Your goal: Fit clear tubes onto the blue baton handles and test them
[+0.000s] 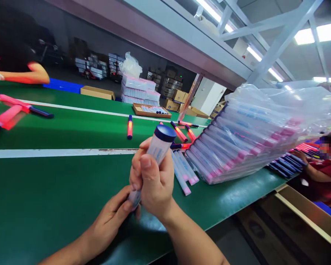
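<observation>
A translucent tube with a dark blue cap [165, 133] is held tilted in front of me, its capped end up and toward me. My right hand [154, 176] is wrapped round its upper part, thumb along the side. Lower down, my left hand [118, 213] has its fingers closed round the tube's bottom end, which is partly hidden. Just beyond my right hand, several clear tubes with pink ends [182, 171] lie on the green table [57, 195]. To their right rests a big plastic bag [245, 136] packed with stacked tubes of the same kind.
Glowing red light sticks with dark handles [130, 127] are scattered beyond the white strip [57, 152]. A shallow cardboard tray [151, 110] holds more tubes. A co-worker's arm [30, 75] reaches in at far left; another person [324, 173] sits at right near dark sticks [287, 165].
</observation>
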{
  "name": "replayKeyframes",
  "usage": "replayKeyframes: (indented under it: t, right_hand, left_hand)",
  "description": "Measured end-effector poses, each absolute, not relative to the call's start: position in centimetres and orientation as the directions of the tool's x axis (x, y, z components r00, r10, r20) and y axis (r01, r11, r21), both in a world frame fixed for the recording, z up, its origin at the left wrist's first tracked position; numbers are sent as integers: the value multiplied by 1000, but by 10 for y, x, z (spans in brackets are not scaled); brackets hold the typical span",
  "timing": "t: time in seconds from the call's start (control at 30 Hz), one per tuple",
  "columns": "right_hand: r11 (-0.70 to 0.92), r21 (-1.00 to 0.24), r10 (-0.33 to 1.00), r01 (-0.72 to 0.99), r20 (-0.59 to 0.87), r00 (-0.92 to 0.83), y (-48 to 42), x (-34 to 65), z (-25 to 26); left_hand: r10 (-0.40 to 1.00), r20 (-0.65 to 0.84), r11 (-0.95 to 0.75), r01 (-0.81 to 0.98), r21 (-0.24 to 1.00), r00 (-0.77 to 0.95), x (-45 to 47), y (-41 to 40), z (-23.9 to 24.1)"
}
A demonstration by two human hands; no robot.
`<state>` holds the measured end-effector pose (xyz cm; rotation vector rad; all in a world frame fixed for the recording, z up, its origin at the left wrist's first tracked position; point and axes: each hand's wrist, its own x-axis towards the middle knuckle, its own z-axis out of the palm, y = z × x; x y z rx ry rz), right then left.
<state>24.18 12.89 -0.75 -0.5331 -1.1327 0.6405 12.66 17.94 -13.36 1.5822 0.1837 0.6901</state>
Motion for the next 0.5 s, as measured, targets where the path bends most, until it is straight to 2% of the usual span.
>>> replayKeyframes:
  t: [0.07,0.13,0.2,0.27,0.3,0.33,0.4,0.47,0.5]
  right_hand:
    - [706,-674,707,-220,652,273,134,245,-15]
    - [664,-724,745,-185,621,243,144,261,-28]
    - [586,-810,778,9,565,274,154,291,-47]
    - [401,-841,764,362,525,375,160,331,-71]
    - [240,-800,725,549,524,447,159,351,-84]
    - [52,-705,716,707,520,466,156,371,-96]
    - [-235,-454,751,860,477,457,143,408,-121]
    - [-249,-425,784,870,439,439,131,444,-147]
    - [-261,-372,778,891,465,422,129,463,-162]
  left_hand:
    - [525,304,-113,-289,951,795,130,175,-133]
    - [588,259,-46,-289,956,766,139,177,-126]
    - [656,180,-12,-228,974,733,157,190,-115]
    - [700,146,-98,-109,989,699,181,216,-99]
    - [718,158,-178,-40,983,678,192,234,-90]
    - [739,185,-251,10,968,647,201,254,-82]
    - [796,240,-355,107,929,556,203,297,-68]
    - [854,279,-420,266,868,438,178,339,-61]
    - [879,289,-430,373,822,379,154,357,-60]
